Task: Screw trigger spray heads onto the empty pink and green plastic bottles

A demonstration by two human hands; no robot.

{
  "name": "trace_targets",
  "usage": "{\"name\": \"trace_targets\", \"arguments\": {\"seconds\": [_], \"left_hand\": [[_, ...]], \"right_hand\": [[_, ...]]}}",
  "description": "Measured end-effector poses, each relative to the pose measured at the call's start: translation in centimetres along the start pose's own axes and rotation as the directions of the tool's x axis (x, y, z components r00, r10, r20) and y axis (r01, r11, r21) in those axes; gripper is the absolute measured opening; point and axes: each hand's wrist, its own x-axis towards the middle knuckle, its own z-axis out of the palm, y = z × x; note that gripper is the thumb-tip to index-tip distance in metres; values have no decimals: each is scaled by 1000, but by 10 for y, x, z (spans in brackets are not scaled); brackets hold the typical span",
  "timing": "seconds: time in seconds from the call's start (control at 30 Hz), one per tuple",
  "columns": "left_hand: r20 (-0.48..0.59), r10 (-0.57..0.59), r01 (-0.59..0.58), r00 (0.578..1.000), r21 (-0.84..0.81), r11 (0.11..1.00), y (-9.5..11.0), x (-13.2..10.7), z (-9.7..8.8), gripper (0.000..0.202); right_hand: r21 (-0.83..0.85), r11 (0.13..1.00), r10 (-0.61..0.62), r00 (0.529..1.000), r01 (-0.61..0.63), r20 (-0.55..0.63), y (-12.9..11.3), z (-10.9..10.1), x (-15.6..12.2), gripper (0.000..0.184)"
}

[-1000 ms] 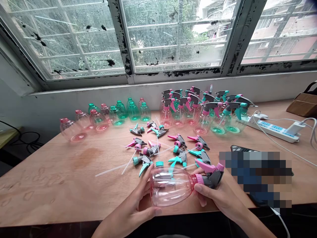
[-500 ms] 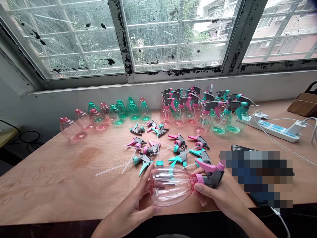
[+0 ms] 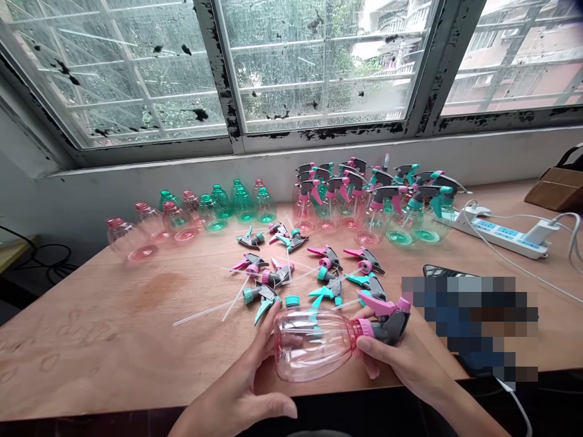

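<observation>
A clear pink spray bottle [image 3: 314,349] lies sideways above the table's front edge, with a grey and pink trigger head [image 3: 387,321] at its neck. My right hand [image 3: 401,358] is closed around the neck and collar, thumb on the near side. My left hand [image 3: 255,370] is open at the bottle's base: its fingers reach behind the body, partly seen through the plastic, and its thumb stands apart below. Whether those fingers press on the bottle I cannot tell. Just beyond lie several loose trigger heads [image 3: 277,276] with thin tubes, in pink and teal.
Several open pink and green bottles [image 3: 218,212] stand at the back left. Several bottles with trigger heads [image 3: 355,209] are grouped at the back right. A power strip [image 3: 501,233] with cables, a brown bag [image 3: 555,188] and a partly blurred phone-like device [image 3: 449,272] occupy the right side.
My left thumb has moved down, away from the bottle's underside. My right hand keeps its hold at the neck. The view has shifted slightly.
</observation>
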Motion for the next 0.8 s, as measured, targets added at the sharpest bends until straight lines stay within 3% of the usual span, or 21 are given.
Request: {"name": "trace_targets", "arguments": {"seconds": [0.07, 0.23, 0.8], "left_hand": [[7, -3, 3, 1000, -48, 999, 0, 0, -1, 114], [12, -52, 52, 999, -47, 998, 2, -1, -2, 94], [-19, -22, 23, 1000, 57, 998, 5, -1, 2, 87]], "right_hand": [[6, 1000, -5, 1000, 5, -1, 0, 0, 0, 37], [-6, 1000, -11, 1000, 11, 7, 0, -1, -1, 35], [14, 1000, -1, 1000, 1, 6, 3, -2, 1, 35]]}}
